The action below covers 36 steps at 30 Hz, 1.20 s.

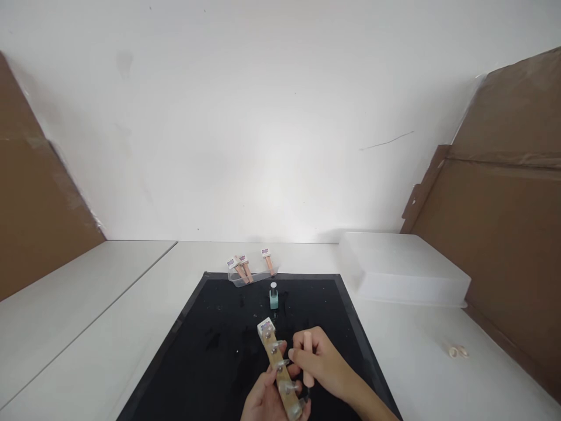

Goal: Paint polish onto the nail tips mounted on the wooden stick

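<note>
My left hand (268, 397) comes up from the bottom edge, its fingers wrapped round a wooden nail display strip (277, 365). The strip slants up to the left and ends in a white printed tab. Along it sit several clear false nail tips (283, 363) that stick out to the right. Close by on the right, my right hand (322, 359) is closed on a peach-coloured cylindrical handle (308, 362). This handle stands nearly upright; something dark shows at its lower end, too small to make out. Beyond the strip, a mint-green nail polish bottle (274, 299) stands upright.
A black mat (214, 351) lies on the white table (109, 351). At its far edge, a shallow clear tray (239, 283) bears several peach sticks (246, 270) with white tabs. A white box-like lid (403, 275) and small peach rings (458, 351) lie to the right. Cardboard (495, 234) flanks the table.
</note>
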Each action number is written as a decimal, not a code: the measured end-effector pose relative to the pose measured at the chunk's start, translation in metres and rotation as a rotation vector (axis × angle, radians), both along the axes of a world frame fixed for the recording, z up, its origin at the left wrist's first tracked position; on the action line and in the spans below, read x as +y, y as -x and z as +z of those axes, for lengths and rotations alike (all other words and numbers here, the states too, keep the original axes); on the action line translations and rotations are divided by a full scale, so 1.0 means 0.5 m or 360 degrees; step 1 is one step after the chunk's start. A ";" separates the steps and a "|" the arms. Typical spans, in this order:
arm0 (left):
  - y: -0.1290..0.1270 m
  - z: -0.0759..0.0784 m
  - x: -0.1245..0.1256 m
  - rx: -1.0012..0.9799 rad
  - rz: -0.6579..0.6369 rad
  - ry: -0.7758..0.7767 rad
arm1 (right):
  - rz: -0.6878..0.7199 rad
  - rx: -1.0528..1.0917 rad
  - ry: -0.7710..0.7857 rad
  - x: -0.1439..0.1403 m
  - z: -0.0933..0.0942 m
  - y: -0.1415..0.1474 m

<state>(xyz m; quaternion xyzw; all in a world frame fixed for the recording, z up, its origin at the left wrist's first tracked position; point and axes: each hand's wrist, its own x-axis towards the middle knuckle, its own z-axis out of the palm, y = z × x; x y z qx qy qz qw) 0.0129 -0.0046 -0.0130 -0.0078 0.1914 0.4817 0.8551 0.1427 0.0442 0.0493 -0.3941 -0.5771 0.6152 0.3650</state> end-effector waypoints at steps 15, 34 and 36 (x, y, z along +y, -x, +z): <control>0.001 -0.002 0.003 -0.0025 -0.0051 -0.0050 | 0.0278 0.0181 -0.0056 -0.002 -0.013 -0.012; -0.002 0.001 0.001 0.0005 0.0014 0.0009 | 0.0027 0.0048 0.0027 0.000 -0.001 0.003; -0.002 0.004 0.000 0.0019 0.0017 0.0016 | -0.0004 0.0036 0.0028 0.000 0.002 0.002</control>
